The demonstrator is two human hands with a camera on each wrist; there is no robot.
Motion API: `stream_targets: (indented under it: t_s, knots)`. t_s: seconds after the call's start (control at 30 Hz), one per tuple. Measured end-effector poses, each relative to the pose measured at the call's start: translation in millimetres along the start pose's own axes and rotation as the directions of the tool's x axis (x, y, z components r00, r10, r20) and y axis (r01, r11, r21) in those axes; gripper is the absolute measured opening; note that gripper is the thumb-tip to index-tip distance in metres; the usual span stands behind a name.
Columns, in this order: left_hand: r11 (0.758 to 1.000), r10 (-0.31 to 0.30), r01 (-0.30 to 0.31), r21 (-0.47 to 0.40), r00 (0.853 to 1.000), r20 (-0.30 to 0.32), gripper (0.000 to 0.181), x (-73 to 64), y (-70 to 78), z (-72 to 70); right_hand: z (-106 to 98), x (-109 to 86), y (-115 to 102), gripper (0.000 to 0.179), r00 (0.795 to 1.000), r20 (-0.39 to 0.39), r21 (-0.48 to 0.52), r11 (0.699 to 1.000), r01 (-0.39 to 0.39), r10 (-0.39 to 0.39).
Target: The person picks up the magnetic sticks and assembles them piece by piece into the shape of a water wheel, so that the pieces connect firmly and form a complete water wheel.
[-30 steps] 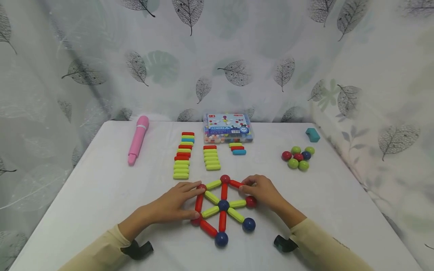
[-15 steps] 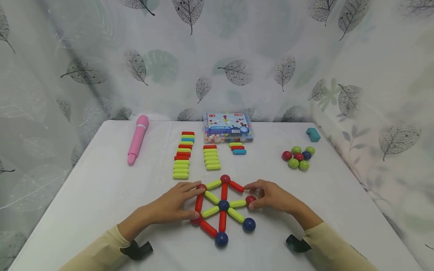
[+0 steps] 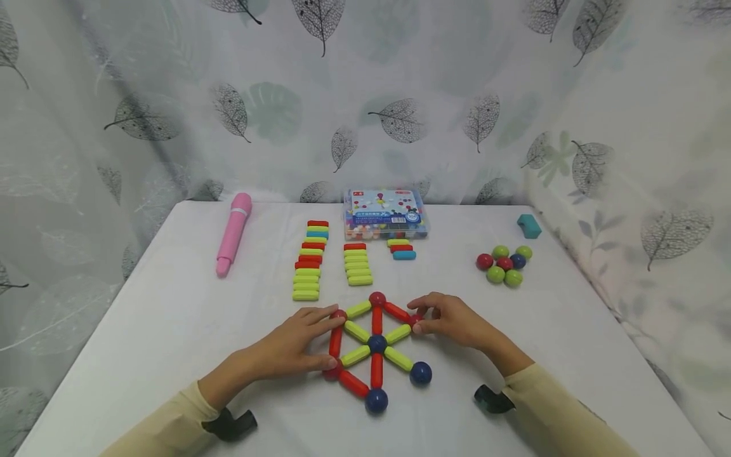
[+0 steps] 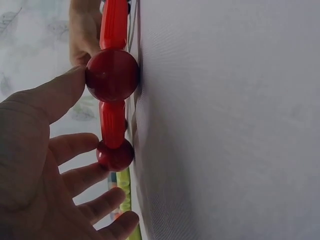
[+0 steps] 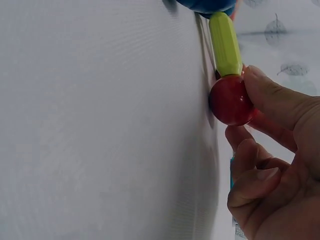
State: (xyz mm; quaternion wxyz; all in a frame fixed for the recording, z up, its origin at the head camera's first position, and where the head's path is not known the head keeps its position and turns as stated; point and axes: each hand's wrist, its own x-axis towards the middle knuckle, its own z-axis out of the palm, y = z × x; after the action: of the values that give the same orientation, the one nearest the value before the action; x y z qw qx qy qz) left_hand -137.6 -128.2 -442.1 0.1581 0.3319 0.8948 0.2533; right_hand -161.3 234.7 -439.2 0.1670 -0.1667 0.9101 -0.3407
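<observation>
A wheel-like frame of balls and sticks lies on the white table, with a blue ball [image 3: 377, 344] at its hub and red and yellow-green sticks around it. My left hand [image 3: 294, 343] rests at its left side. The thumb touches the lower-left red ball [image 4: 113, 75] and the fingers touch the upper-left red ball [image 4: 115, 155]. With thumb and fingers, my right hand [image 3: 454, 320] pinches the right-hand red ball [image 5: 232, 100]. A yellow-green stick [image 5: 226, 45] joins that ball to the hub, and a red stick [image 3: 396, 311] meets it from the top ball [image 3: 377, 299].
Rows of short coloured sticks [image 3: 306, 273] lie behind the frame. Farther back sits a clear box [image 3: 386, 216] of parts. A cluster of balls [image 3: 504, 263] and a teal block [image 3: 529, 226] are at right, a pink wand [image 3: 233, 235] at left.
My right hand has let go of the red stick and taken hold of the right red ball. Ball and yellow-green stick have swung away from me to the red stick's end. The left hand stays put.
</observation>
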Motion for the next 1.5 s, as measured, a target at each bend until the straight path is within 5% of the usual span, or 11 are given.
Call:
stream_targets:
  t_s: [0.4,0.57,0.77,0.97,1.13,1.4,1.5]
  knots:
    - [0.994,0.103,-0.100,0.045,0.991,-0.090,0.047,-18.4,0.5,3.2,1.2,36.3,-5.4,0.056,0.992,-0.081,-0.019,0.995,-0.098,0.096]
    - [0.987,0.159,-0.155,0.043,0.981,-0.110,0.044,-16.1,0.6,-0.2,-0.8,35.0,-2.5,0.064,0.991,-0.059,0.097,0.989,-0.113,0.119]
    - [0.993,0.107,-0.102,0.057,0.992,-0.074,0.063,2.5,-1.7,-8.0,-9.5,3.7,18.6,0.067,0.997,0.038,0.225,0.972,-0.067,0.060]
    - [0.998,0.023,-0.024,0.052,1.000,0.010,0.075,17.5,-6.3,-10.6,-5.6,-12.8,29.0,0.053,0.994,0.111,0.218,0.976,-0.019,-0.006]
    - [0.998,-0.002,0.002,0.066,1.000,-0.011,0.071,9.8,-4.4,-9.2,-3.5,-3.5,24.2,0.035,0.997,0.070,0.216,0.976,-0.035,0.021]
    - [0.991,0.000,0.005,0.132,0.999,-0.036,0.082,-16.4,0.2,-1.6,-3.6,21.5,15.7,0.034,0.995,0.100,0.214,0.976,-0.051,0.030]
    - [0.988,0.007,0.002,0.155,0.998,-0.056,0.086,-21.8,2.8,1.9,-10.3,39.6,12.9,0.036,0.997,0.026,0.200,0.977,-0.075,0.071]
